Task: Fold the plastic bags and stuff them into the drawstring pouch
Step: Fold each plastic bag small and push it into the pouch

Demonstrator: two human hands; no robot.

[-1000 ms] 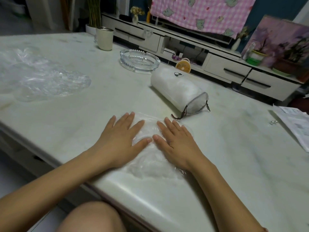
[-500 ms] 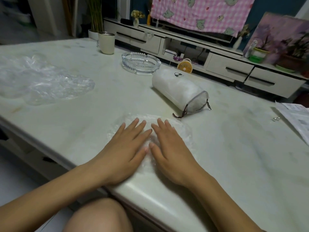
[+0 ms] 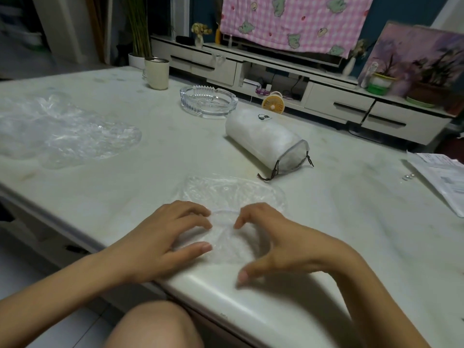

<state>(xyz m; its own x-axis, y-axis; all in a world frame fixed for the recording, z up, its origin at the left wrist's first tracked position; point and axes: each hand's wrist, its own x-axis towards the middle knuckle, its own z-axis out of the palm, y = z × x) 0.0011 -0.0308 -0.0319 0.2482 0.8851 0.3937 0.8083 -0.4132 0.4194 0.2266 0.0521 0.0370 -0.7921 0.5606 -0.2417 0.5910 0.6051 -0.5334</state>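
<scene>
A clear plastic bag (image 3: 231,194) lies flattened on the marble table (image 3: 351,222) near its front edge. My left hand (image 3: 168,237) and my right hand (image 3: 278,242) sit on the bag's near part, fingers curled, fingertips digging into the film and bunching it up between them. The left thumb lies on the bag; the right thumb hangs over the table's edge. Behind the bag lies the white drawstring pouch (image 3: 266,139), stuffed full, with its brown cord end toward me. A loose heap of clear bags (image 3: 62,131) spreads at the left.
A glass ashtray (image 3: 208,101) and a cream cup (image 3: 157,74) stand at the back of the table. Papers (image 3: 442,177) lie at the right edge. My knee (image 3: 155,325) is below the table's rounded front edge.
Both hands were flat, pressing the bag. They slid back toward the front edge, and their fingers have curled up and bunched the film.
</scene>
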